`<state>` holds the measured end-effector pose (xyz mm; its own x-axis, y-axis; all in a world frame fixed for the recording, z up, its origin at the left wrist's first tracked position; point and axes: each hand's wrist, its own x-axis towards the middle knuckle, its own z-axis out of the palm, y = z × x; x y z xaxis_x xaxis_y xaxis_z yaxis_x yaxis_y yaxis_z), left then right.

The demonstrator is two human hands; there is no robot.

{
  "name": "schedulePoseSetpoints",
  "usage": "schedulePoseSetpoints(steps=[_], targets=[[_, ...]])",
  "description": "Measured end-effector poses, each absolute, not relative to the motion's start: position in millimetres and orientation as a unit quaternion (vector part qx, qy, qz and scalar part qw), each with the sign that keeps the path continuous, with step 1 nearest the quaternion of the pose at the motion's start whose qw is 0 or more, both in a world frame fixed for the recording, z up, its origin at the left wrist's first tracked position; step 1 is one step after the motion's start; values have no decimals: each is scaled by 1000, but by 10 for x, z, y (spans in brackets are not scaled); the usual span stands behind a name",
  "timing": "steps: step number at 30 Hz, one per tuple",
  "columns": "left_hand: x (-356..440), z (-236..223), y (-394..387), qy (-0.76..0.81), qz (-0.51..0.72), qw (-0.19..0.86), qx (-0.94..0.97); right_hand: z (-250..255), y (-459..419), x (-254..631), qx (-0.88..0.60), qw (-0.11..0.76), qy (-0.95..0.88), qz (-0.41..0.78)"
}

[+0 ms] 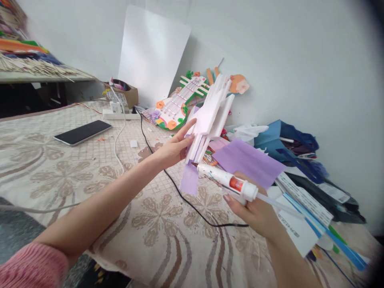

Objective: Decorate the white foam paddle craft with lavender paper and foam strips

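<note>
My left hand [179,147] is closed around the lower part of a white foam-board piece [207,116] built of several layered strips, tilted up and away from me. A strip of purple paper [189,180] hangs from its lower end. In my right hand [253,208] is a white hot glue gun [222,176] with an orange-red window. Its nozzle points left and meets or nearly meets the purple paper at the piece's bottom edge. A clear glue stick [279,205] sticks out from the gun's back.
A decorated paper guitar [180,100] leans at the back near a white board [153,52]. A phone [84,132] and a power strip [121,115] lie left. Purple paper [249,162], a blue bag [270,136] and papers crowd the right. A black cord [192,206] crosses the tablecloth.
</note>
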<state>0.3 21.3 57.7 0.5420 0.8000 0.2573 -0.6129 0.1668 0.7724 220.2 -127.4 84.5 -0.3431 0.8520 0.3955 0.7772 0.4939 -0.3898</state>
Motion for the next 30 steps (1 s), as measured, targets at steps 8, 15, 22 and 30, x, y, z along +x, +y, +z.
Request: schedulePoseSetpoints(steps=[8,15,22,30], targets=[[24,576,213,101,470,759,438,874,-1265,2091,-473,271,-838,32],[38,579,206,93,469,764,434,778,-1297,2068,-452,278,-845,-59],[73,570,211,84,492,760,417,670,-1272,2005,-452,263,-844,-117],[78,551,222,80,496,761,411,609,-1273,1956,-463,266,-834,-138]])
